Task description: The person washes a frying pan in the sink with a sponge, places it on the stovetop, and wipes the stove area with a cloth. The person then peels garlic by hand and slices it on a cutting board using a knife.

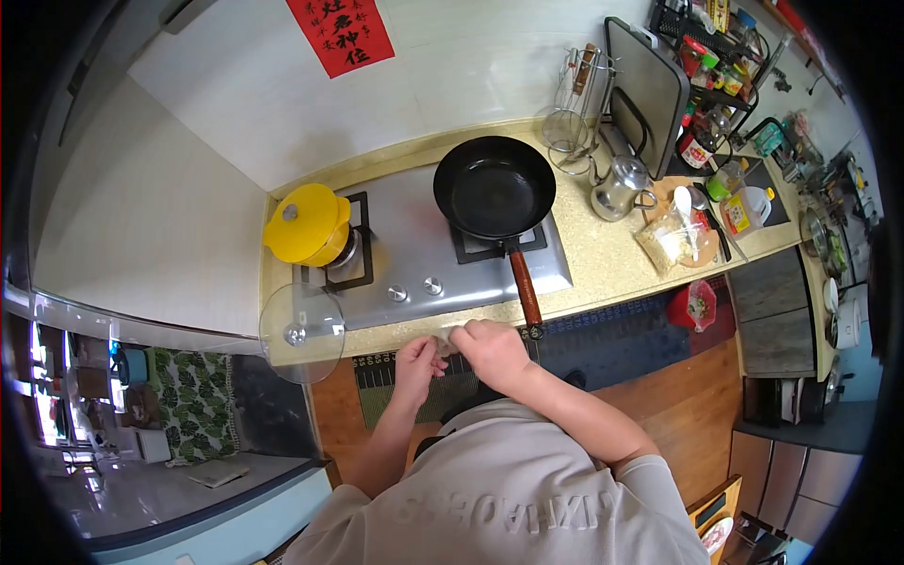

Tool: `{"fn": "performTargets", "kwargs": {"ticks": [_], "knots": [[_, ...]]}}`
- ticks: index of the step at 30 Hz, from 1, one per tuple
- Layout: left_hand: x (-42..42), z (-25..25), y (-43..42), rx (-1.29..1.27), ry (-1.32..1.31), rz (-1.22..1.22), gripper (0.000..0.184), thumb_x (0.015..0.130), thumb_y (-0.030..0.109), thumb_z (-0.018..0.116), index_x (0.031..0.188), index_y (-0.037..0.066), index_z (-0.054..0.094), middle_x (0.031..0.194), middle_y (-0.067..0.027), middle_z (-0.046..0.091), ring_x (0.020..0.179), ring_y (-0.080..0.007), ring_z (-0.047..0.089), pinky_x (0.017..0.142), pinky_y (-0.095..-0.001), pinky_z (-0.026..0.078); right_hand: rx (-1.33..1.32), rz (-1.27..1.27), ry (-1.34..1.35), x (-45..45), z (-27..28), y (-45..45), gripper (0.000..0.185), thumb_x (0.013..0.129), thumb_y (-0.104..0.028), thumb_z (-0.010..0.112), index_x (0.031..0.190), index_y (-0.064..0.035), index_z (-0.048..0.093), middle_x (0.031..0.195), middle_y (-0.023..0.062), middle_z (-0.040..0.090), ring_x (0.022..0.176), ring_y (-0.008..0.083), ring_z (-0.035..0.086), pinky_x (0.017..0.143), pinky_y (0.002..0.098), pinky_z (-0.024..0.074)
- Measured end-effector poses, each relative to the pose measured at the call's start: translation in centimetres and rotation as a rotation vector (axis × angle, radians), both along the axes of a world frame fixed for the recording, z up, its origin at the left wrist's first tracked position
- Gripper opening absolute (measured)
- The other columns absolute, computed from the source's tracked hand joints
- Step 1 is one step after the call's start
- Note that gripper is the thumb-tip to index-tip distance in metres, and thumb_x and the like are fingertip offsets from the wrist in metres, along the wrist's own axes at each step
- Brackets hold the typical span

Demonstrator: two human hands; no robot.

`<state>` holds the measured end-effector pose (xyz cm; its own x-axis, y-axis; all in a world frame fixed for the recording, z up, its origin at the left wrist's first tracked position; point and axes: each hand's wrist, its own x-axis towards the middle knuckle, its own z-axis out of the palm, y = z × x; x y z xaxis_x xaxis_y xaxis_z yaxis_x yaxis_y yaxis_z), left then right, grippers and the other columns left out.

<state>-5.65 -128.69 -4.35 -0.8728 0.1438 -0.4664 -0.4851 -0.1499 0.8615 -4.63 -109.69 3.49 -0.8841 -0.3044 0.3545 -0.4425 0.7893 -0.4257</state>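
Grey T-shirt (499,461) nearest me, someone stands at a stove (400,221), fingers of the left hand (417,365) and right hand (492,350) pinched on 1 small pale item (443,340), too indistinct to name, by the front edge of the counter (607,273). Already on the stove: a black frying pan (494,193); the handling looks unfinished, the item not yet put down.

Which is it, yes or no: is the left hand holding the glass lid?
No, the left hand is beside the right hand, while the glass lid sits apart, near the yellow pot.
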Motion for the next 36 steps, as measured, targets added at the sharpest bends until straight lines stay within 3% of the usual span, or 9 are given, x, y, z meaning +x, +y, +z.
{"fn": "performTargets", "kwargs": {"ticks": [5,7,11,13,15,19,26,29,36], "knots": [[0.2,0.5,1.7,0.010,0.273,0.213,0.018,0.094,0.006,0.049,0.104,0.002,0.063,0.090,-0.0038,0.065,0.084,-0.0147,0.063,0.078,-0.0246,0.049,-0.525,0.176,-0.212,-0.5,2.1,-1.6,0.011,0.088,-0.013,0.062,0.096,-0.0053,0.059,0.077,0.0138,0.061,0.073,0.0353,0.062,0.063,0.0430,0.0498],[-0.4,-1.6,-1.5,-0.209,0.209,-0.130,0.027,0.092,0.007,0.045,0.114,0.001,0.058,0.101,-0.0057,0.064,0.097,-0.0155,0.060,0.090,-0.0264,0.045,-0.588,0.231,-0.259,-1.0,2.8,-1.6,0.012,0.089,-0.013,0.062,0.097,-0.0050,0.061,0.078,0.0144,0.062,0.074,0.0359,0.062,0.064,0.0433,0.0498],[-0.5,0.1,-2.4,-0.050,0.207,-0.287,0.025,0.093,0.012,0.052,0.117,0.003,0.055,0.097,-0.0050,0.063,0.088,-0.0126,0.059,0.076,-0.0258,0.049,-0.494,0.200,-0.140,-1.8,2.3,-1.5,0.014,0.091,-0.014,0.060,0.099,-0.0036,0.064,0.081,0.0158,0.064,0.076,0.0356,0.063,0.067,0.0413,0.0508],[-0.2,2.0,-1.8,0.218,-0.188,-0.206,0.031,0.093,0.008,0.051,0.124,0.005,0.051,0.098,-0.0036,0.062,0.084,-0.0105,0.058,0.069,-0.0247,0.049,-0.490,0.210,-0.134,-1.8,2.4,-1.5,0.015,0.092,-0.015,0.059,0.101,-0.0034,0.064,0.083,0.0157,0.065,0.077,0.0352,0.063,0.068,0.0403,0.0513],[1.0,2.5,-0.5,0.149,-0.093,-0.209,0.031,0.093,0.007,0.052,0.124,0.005,0.051,0.097,-0.0032,0.062,0.082,-0.0099,0.057,0.066,-0.0241,0.048,-0.721,0.264,-0.676,-1.1,3.5,-1.5,0.018,0.094,-0.013,0.058,0.106,-0.0033,0.065,0.090,0.0153,0.067,0.081,0.0341,0.064,0.071,0.0383,0.0523],[1.3,-0.7,-1.4,0.108,0.058,-0.339,0.031,0.092,0.002,0.056,0.122,0.007,0.053,0.097,-0.0015,0.061,0.078,-0.0093,0.057,0.063,-0.0235,0.048,-0.685,0.296,-0.779,-1.0,2.6,-1.4,0.020,0.093,-0.012,0.058,0.109,-0.0042,0.066,0.095,0.0160,0.067,0.087,0.0338,0.064,0.074,0.0389,0.0529],[0.6,-1.3,0.2,0.276,0.229,0.129,0.023,0.095,0.009,0.055,0.117,0.007,0.055,0.100,-0.0026,0.061,0.085,-0.0110,0.060,0.074,-0.0252,0.051,-0.384,0.305,-0.292,0.4,2.1,-3.0,0.031,0.091,-0.015,0.062,0.122,-0.0094,0.063,0.107,0.0169,0.066,0.086,0.0328,0.064,0.075,0.0375,0.0521],[0.0,-2.6,0.4,0.575,0.060,0.332,0.028,0.098,0.023,0.052,0.122,0.010,0.054,0.111,-0.0057,0.060,0.099,-0.0164,0.060,0.085,-0.0326,0.051,-0.736,0.740,-0.777,0.3,2.2,-4.0,0.048,0.094,-0.013,0.061,0.141,-0.0099,0.049,0.118,0.0097,0.066,0.091,0.0118,0.061,0.075,0.0300,0.0505],[0.7,4.0,4.6,0.639,-0.348,0.624,0.040,0.095,0.031,0.056,0.131,0.014,0.050,0.125,-0.0117,0.055,0.113,-0.0232,0.054,0.092,-0.0384,0.047,-2.030,0.536,-1.391,-2.7,-1.6,-4.7,0.035,0.101,-0.018,0.052,0.131,-0.0015,0.054,0.126,0.0098,0.061,0.105,0.0152,0.062,0.090,0.0298,0.0510]]}}
